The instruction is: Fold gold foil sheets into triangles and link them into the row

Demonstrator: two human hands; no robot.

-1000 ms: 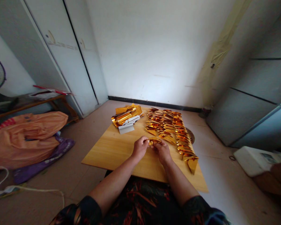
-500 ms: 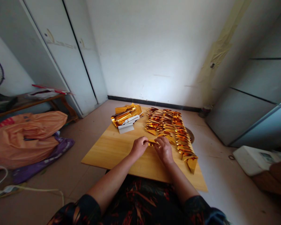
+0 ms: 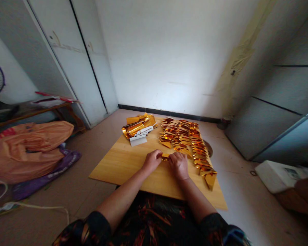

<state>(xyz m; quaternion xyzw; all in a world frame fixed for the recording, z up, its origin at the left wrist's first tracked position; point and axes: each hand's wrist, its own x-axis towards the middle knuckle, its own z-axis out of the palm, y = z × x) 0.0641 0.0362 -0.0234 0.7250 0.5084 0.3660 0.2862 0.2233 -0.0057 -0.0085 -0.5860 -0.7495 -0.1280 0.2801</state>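
Between both hands is a small folded piece of gold foil paper [image 3: 165, 157], held just above the wooden board [image 3: 118, 160]. My left hand [image 3: 152, 160] pinches its left end with the fingers closed. At the right end, my right hand [image 3: 179, 164] is closed on it too, knuckles up, and hides part of the piece. Rows of folded gold foil paper pieces [image 3: 184, 138] lie just beyond and to the right of my right hand. Farther back on the left is a pile of loose gold foil sheets [image 3: 140, 125], with white paper [image 3: 138, 140] at its front.
A peach-coloured bag [image 3: 30, 147] and a purple bag [image 3: 48, 177] lie on the floor at left, near a white cable [image 3: 41, 206]. Grey cabinets [image 3: 66, 51] stand behind them. A white box [image 3: 276, 176] is at right. The wall [image 3: 164, 61] rises behind the board.
My right hand has turned slightly inward, its fingers now curled closer over the right end of the foil piece. My left hand stays almost in place.
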